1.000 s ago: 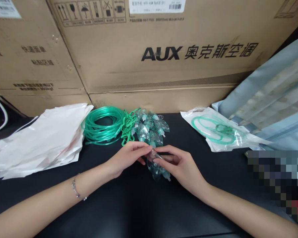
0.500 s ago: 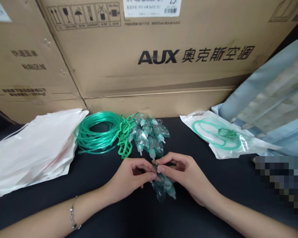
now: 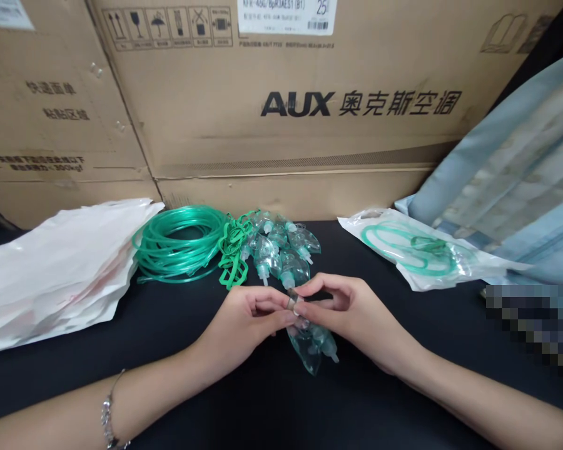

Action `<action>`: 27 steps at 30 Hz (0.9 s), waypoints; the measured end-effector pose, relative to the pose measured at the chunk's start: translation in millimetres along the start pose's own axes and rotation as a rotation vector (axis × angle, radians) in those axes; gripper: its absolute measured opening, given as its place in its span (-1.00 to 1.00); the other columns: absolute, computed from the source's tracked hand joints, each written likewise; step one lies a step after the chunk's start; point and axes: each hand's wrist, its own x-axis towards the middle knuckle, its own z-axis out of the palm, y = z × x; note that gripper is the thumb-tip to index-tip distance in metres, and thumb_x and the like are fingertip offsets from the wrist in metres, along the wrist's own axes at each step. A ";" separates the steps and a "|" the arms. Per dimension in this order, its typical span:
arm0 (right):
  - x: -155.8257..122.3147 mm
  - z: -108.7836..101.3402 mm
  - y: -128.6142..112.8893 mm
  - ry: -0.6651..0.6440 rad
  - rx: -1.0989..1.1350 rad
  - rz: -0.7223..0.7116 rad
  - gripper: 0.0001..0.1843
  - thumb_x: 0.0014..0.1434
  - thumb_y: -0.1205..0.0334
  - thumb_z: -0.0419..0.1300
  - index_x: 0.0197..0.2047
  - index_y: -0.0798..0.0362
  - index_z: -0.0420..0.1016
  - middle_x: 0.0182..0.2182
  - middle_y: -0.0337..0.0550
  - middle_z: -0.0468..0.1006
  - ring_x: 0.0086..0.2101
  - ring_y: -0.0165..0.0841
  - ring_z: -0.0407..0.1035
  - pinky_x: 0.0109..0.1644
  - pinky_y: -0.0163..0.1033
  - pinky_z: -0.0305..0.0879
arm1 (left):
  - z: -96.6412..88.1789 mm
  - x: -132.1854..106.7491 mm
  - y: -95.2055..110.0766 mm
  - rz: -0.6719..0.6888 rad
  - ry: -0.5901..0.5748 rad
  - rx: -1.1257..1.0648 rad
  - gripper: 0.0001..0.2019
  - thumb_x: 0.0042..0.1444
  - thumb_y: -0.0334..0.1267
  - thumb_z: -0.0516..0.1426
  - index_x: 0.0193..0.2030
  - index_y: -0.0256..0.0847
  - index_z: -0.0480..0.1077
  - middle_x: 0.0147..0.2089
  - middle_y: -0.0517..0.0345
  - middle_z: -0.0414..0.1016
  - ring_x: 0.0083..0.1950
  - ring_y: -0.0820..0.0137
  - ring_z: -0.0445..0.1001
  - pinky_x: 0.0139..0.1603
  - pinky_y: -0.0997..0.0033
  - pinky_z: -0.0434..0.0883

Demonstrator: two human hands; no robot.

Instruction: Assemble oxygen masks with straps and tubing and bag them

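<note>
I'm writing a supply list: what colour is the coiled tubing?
The coiled tubing is translucent green, seen best in the head view.

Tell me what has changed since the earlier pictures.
The left hand and right hand have drawn back slightly from the pile of transparent masks toward the person, leaving its front more fully in view. The view shifted a little too. Both hands still pinch the small clear piece; the coiled green tubing, green elastic straps and bagged green tubing stayed put.
</note>
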 end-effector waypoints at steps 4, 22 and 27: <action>-0.8 -1.8 0.8 -0.045 0.000 -0.008 -0.69 -0.23 0.22 0.38 -0.41 0.10 0.37 -0.53 -0.27 0.56 -0.45 -0.36 0.50 -0.31 -0.28 0.41 | 2.5 -0.8 1.3 -0.009 0.016 -0.030 -0.94 -0.01 -0.36 0.17 -0.43 -0.28 0.47 -0.49 0.22 0.51 -0.43 0.53 0.41 -0.38 0.58 0.28; -11.8 5.6 9.1 0.137 -0.697 -0.539 -0.91 0.05 0.33 0.14 -0.30 0.07 0.37 -0.38 -0.18 0.45 -0.41 -0.42 0.40 -0.32 -0.31 0.40 | 2.9 -1.9 -0.8 0.003 0.042 -0.044 -0.88 0.00 -0.28 0.16 -0.42 -0.31 0.45 -0.47 0.18 0.47 -0.44 0.53 0.33 -0.39 0.56 0.26; -11.1 -0.1 4.6 0.001 -0.580 -0.524 -0.81 0.08 0.27 0.14 -0.18 0.06 0.34 -0.26 -0.14 0.40 -0.28 -0.41 0.37 -0.30 -0.36 0.40 | 0.0 -2.5 1.0 0.024 0.052 -0.008 -0.85 0.00 -0.24 0.16 -0.40 -0.31 0.42 -0.48 0.18 0.44 -0.48 0.53 0.31 -0.46 0.55 0.26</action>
